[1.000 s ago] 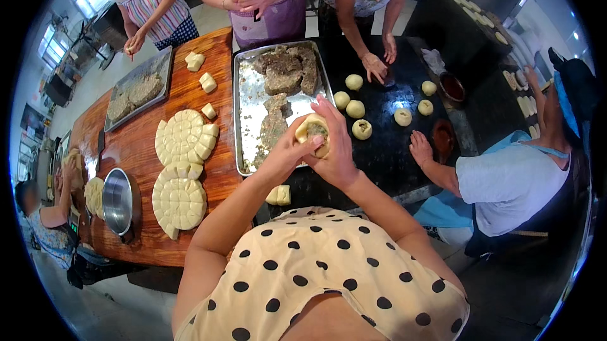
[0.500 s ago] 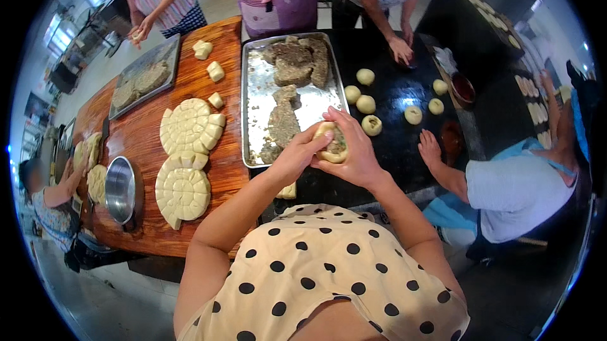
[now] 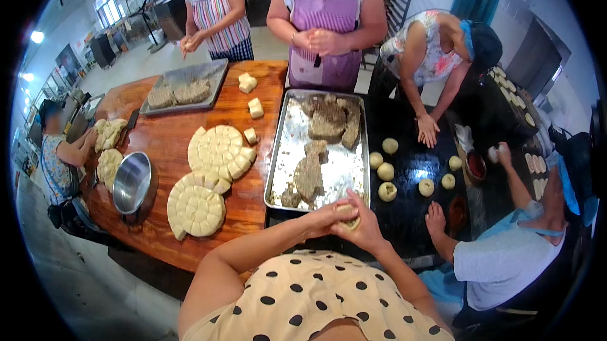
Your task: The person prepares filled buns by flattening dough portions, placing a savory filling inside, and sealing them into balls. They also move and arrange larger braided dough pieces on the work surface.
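Between my two hands I hold a pale filled dough bun, over the near right corner of a metal tray. My left hand point(image 3: 327, 219) curls round one side of the dough bun point(image 3: 349, 221), and my right hand point(image 3: 365, 226) cups the other with its fingers closed in at the top. Most of the bun is hidden by my fingers. Brown, grainy filling point(image 3: 308, 175) lies in lumps on the metal tray point(image 3: 275, 180) just beyond my hands. To the right, several round buns point(image 3: 387, 171) rest on the black worktop point(image 3: 404, 221).
Cut dough rounds point(image 3: 196, 205) lie on the wooden table point(image 3: 152, 227) at left, near a steel bowl point(image 3: 132, 183). A second filling tray point(image 3: 218, 88) stands farther back. Co-workers surround the tables; one person's hand point(image 3: 436, 219) rests on the worktop at right, near a red bowl point(image 3: 476, 165).
The view has tilted up and shifted. My fingers have closed further round the bun, whose filling showed before. The co-worker at the back right now has both hands together above the worktop.
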Demonstrator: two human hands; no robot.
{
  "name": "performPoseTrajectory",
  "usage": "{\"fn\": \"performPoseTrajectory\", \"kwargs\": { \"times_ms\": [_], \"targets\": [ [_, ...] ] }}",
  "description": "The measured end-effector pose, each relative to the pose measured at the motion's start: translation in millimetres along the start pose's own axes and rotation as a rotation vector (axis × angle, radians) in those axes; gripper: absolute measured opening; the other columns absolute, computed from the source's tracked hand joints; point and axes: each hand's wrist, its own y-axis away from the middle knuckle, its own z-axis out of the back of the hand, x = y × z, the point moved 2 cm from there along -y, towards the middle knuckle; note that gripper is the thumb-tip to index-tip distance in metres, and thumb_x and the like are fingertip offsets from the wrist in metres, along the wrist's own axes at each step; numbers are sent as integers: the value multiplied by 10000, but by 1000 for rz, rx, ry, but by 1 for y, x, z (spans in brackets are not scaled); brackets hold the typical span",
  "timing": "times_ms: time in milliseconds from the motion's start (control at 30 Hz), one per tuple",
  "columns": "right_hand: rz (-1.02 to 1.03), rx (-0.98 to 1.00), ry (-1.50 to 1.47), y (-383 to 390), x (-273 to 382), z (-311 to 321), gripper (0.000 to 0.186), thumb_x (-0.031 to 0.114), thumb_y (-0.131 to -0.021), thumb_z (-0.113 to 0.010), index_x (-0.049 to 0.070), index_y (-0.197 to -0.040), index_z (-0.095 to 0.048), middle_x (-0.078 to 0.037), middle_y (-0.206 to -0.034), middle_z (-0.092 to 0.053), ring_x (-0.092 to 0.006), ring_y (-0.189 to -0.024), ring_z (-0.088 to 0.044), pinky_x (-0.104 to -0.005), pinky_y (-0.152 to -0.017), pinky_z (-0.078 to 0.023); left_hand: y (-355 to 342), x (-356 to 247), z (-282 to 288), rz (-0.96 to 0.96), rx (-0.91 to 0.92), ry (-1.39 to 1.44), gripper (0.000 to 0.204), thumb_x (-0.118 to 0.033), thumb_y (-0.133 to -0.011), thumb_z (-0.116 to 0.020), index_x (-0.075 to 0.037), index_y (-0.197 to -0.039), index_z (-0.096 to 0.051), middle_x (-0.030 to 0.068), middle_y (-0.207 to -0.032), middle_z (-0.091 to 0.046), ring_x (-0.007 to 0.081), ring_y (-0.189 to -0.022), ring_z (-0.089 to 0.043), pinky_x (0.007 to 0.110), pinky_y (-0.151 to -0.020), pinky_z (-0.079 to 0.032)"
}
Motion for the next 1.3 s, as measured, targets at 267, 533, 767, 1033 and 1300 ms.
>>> {"fn": "performPoseTrajectory", "kwargs": {
  "times_ms": [267,533,767,1033,1300],
  "targets": [
    [123,-150,37,5,-5,-7,983,187,-722,-879,27,-1500,-300,-167,-1477,-394,-269,-1331,-476,-386,-1083,-409,1,21,0,-31,-18,298,339,-250,-972,-598,-77,-1262,-566,40,-1165,-648,164,-1060,-632,323,-922,-510],
    [-6,-387,-36,15,-8,-30,566,103,-757,-773,72,-1280,-559,-147,-1285,-585,-340,-1324,-490,-397,-1064,-417,15,-1,-14,-87,-117,127,385,-293,-954,-619,-108,-1283,-543,3,-1177,-586,157,-1127,-566,350,-971,-456],
    [-6,-272,-160,8,-4,-10,771,118,-696,-784,80,-1396,-464,-169,-1287,-567,-385,-1225,-525,-427,-1038,-440,-1,3,6,129,-94,-16,404,-328,-964,-622,-130,-1304,-529,24,-1157,-633,136,-1003,-642,302,-822,-539],
    [88,-455,75,6,-12,-21,714,119,-676,-780,103,-1346,-534,-148,-1307,-581,-357,-1241,-537,-424,-1039,-448,10,5,-28,-99,-178,62,497,-275,-953,-644,-106,-1381,-456,37,-1224,-587,133,-1120,-584,311,-933,-483],
    [137,-322,84,9,-8,8,771,157,-641,-850,73,-1335,-523,-151,-1346,-561,-354,-1276,-523,-423,-1056,-448,8,-18,-29,-3,-73,-211,527,-218,-983,-615,-69,-1442,-404,53,-1298,-557,152,-1172,-572,312,-971,-477]
  ]
}}
